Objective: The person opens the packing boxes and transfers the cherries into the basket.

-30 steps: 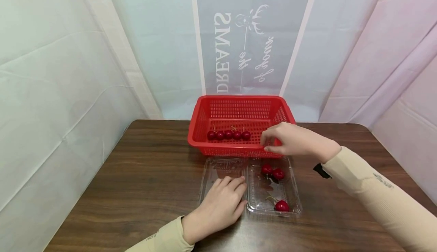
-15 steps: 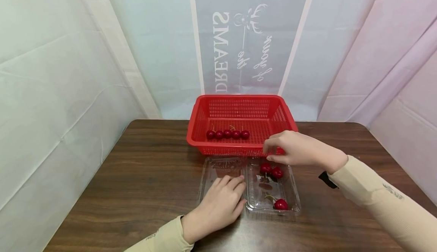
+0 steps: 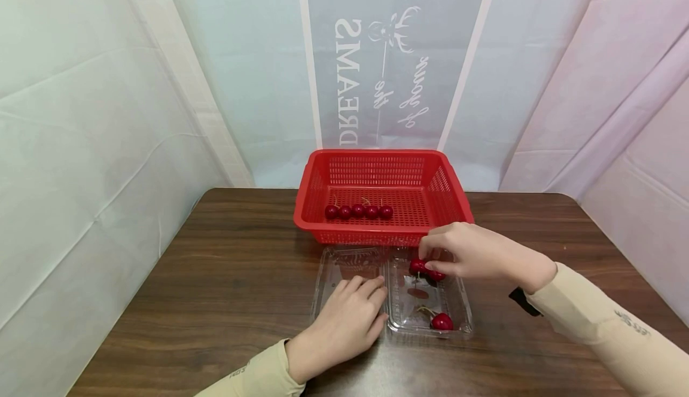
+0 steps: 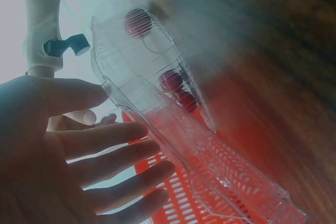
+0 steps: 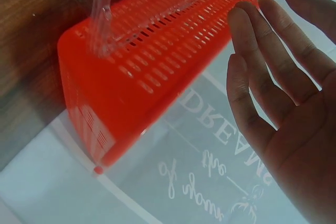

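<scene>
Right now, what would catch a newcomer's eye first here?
Probably the bright red basket toward the back of the table, with five cherries lined up inside. In front of it, the right hand is by two more cherries in the clear container, whose third cherry lies near the front edge. The left hand is over the container's left half.

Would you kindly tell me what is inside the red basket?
Five cherries lie in a row on the floor of the red basket, toward its near side. The right hand covers its near right corner; anything there is hidden.

Left fingers nearly straight, right fingers downward
</scene>
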Demonstrator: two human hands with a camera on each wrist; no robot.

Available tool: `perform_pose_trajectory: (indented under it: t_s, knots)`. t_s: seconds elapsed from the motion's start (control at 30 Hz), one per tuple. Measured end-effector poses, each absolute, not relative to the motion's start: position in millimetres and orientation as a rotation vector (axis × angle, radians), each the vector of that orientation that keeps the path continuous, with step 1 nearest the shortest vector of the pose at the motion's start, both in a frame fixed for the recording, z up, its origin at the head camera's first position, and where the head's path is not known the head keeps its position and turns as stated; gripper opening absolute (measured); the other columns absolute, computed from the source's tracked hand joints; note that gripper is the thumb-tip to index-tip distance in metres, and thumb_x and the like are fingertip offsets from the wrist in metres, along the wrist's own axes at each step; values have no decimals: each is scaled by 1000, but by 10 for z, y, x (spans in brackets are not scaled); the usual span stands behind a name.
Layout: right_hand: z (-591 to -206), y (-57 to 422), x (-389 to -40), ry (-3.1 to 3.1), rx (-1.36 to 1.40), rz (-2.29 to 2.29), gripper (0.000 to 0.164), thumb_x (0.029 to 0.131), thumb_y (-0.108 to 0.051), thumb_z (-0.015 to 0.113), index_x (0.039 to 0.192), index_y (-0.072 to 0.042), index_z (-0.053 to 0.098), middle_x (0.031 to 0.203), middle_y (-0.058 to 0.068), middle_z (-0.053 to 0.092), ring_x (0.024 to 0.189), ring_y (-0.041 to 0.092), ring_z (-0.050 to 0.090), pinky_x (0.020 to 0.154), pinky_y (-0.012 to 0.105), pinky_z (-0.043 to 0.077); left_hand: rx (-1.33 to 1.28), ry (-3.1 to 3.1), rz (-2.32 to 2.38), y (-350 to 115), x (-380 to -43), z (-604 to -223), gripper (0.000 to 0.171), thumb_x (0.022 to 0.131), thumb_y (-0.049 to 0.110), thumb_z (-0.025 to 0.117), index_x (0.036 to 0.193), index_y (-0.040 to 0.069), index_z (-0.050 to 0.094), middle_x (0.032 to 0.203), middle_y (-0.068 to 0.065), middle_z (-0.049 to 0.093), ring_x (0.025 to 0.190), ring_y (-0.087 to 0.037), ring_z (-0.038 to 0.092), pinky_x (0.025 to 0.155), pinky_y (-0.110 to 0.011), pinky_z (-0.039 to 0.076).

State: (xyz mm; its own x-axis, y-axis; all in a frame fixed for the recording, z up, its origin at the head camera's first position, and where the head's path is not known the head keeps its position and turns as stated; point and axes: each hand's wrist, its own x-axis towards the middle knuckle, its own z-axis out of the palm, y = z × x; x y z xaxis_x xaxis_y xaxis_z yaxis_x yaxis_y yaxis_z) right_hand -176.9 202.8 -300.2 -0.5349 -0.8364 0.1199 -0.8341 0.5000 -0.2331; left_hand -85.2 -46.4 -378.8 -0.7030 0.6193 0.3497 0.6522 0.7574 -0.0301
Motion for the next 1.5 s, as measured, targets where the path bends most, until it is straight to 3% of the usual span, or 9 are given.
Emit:
perform_pose_trajectory:
  t_s: [0.3,0.83,1.0,1.5]
  knots:
    - [-3118,2055,-1688,2716,-1569,-420,13,80,-20,74,85,-27,64,78,-20,57,68,1,54,63,18,46,-970,-2608,-134,-472,-857,-3796,32,86,34,63,109,12,67,123,-3,63,102,-17,58,79,-32,46]
    - [-3264,2081,-1559,2651,-1478,-427,17,81,-15,71,86,-29,63,81,-20,59,67,-3,53,61,17,46,-970,-2618,-138,-474,-850,-3778,31,87,34,62,108,12,67,123,-3,63,103,-17,58,79,-32,47]
    - [-3316,2093,-1536,2634,-1447,-408,10,82,-19,71,87,-25,65,82,-17,61,68,-2,54,62,18,47,-972,-2614,-140,-475,-853,-3782,31,87,34,62,108,12,67,123,-3,63,102,-17,58,79,-32,47]
    - [-3339,2071,-1452,2539,-1361,-354,19,75,-11,75,85,-22,65,82,-13,63,68,-5,52,59,19,46,-977,-2616,-140,-460,-853,-3791,30,87,33,63,108,12,67,123,-3,64,102,-17,58,78,-31,47]
